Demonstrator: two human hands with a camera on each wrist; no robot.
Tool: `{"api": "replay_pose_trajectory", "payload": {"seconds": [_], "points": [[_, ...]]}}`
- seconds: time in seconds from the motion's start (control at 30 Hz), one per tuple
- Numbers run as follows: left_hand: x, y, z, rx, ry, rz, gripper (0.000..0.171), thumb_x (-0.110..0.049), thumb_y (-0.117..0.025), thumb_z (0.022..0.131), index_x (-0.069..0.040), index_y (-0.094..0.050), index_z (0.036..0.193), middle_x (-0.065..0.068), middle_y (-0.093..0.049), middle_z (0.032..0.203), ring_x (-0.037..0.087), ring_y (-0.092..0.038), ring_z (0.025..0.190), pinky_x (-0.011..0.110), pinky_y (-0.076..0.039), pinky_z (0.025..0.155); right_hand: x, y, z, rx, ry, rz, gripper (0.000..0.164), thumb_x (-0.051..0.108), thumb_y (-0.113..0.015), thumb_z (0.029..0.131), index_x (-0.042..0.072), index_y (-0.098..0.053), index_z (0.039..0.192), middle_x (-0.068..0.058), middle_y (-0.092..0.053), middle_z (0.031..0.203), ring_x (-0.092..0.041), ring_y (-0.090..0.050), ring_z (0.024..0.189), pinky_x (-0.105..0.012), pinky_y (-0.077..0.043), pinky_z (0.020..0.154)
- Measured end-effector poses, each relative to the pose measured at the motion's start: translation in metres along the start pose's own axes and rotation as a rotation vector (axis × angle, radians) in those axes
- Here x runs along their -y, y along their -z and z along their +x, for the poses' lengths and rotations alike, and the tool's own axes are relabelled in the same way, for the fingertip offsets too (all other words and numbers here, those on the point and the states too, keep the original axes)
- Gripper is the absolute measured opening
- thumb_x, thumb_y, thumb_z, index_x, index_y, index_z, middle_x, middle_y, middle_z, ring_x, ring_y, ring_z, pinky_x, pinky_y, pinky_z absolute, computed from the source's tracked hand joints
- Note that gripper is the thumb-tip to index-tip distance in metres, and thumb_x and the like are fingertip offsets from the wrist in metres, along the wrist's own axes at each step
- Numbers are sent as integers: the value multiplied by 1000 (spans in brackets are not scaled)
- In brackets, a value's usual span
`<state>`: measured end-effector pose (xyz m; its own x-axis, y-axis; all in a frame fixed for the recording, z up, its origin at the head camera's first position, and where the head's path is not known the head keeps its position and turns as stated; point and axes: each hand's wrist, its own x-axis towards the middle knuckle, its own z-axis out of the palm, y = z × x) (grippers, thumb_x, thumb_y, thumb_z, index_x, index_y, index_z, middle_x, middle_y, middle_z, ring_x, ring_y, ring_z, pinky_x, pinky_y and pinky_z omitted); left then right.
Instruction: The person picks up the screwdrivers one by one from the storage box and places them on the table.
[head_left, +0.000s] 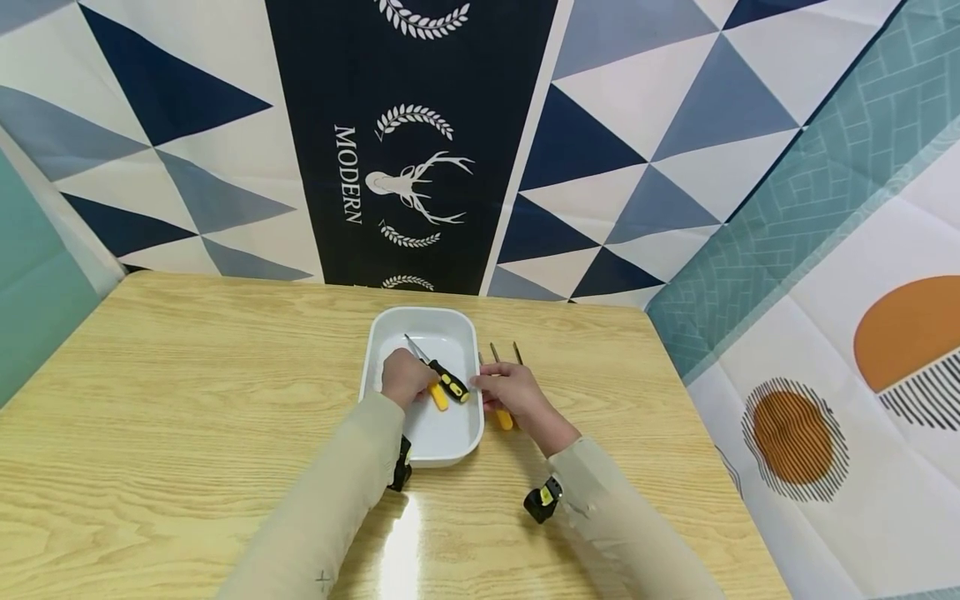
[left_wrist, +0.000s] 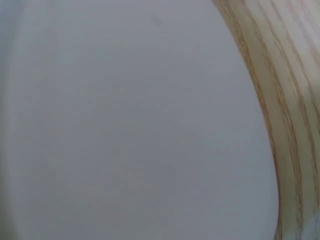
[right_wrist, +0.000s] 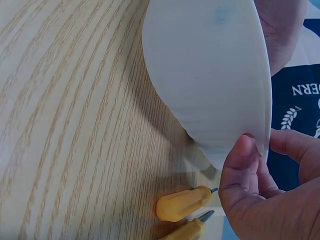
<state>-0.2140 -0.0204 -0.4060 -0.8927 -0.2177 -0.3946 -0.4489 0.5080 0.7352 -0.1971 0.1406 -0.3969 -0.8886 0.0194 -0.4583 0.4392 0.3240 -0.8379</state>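
A white plastic tray (head_left: 442,454) stands on the table. Inside it lies a black-and-yellow screwdriver (head_left: 452,384), blade toward the far left. My left hand (head_left: 407,379) reaches in over the left side, fingers bent down onto a yellow-handled screwdriver (head_left: 438,397); the rest of that tool is hidden beneath the hand. With my right hand (head_left: 517,392) I pinch the tray's right rim, as the right wrist view shows, fingers (right_wrist: 240,165) against the outer wall. Screwdrivers with yellow handles (right_wrist: 182,204) lie on the table just outside that wall, partly under my right hand.
The wooden table (head_left: 187,417) ends at a patterned cloth wall (head_left: 405,167) behind the tray. Another printed cloth (head_left: 825,417) hangs along the right side. The tray's outer wall (left_wrist: 140,120) fills most of the left wrist view.
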Motion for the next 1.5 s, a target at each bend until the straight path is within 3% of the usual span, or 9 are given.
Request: {"api": "replay_pose_trajectory", "payload": {"seconds": [0.3, 0.7, 1.0, 1.2, 1.5], "points": [[1, 1, 1, 47, 54, -19, 20, -8, -62, 71, 2, -55, 87, 6, -49, 65, 14, -54, 47, 26, -55, 52, -1, 0, 0, 7, -1, 13, 28, 15, -64, 80, 5, -58, 105, -14, -62, 89, -13, -56, 62, -29, -55, 64], [4, 11, 4, 95, 53, -39, 25, -9, -60, 69, 4, -55, 90, 6, -50, 69, 13, -52, 47, 25, -54, 50, 0, 0, 0, 0, -3, 21, 31, 15, -65, 78, 4, -57, 107, -14, -62, 87, -14, -56, 61, -23, -53, 56], [7, 21, 5, 194, 67, -173, 28, -8, -60, 71, 4, -53, 95, 8, -55, 74, 14, -58, 52, 27, -56, 56, -1, 0, 0, 7, 2, 27, 28, 14, -64, 79, 4, -58, 105, -13, -62, 86, -14, -56, 61, -26, -54, 59], [9, 28, 8, 240, 74, -212, 27, -11, -62, 74, 4, -55, 96, 10, -59, 82, 14, -59, 57, 24, -55, 55, -1, 1, 0, 10, 2, 36, 27, 14, -64, 80, 4, -58, 105, -12, -62, 84, -15, -56, 61, -26, -54, 58], [4, 50, -7, 325, 27, -299, 28, -10, -59, 76, 5, -56, 100, 12, -61, 86, 13, -62, 61, 24, -56, 62, -1, 0, 1, 6, 2, 33, 29, 14, -64, 80, 4, -58, 106, -13, -62, 85, -14, -56, 60, -23, -53, 55]]}}
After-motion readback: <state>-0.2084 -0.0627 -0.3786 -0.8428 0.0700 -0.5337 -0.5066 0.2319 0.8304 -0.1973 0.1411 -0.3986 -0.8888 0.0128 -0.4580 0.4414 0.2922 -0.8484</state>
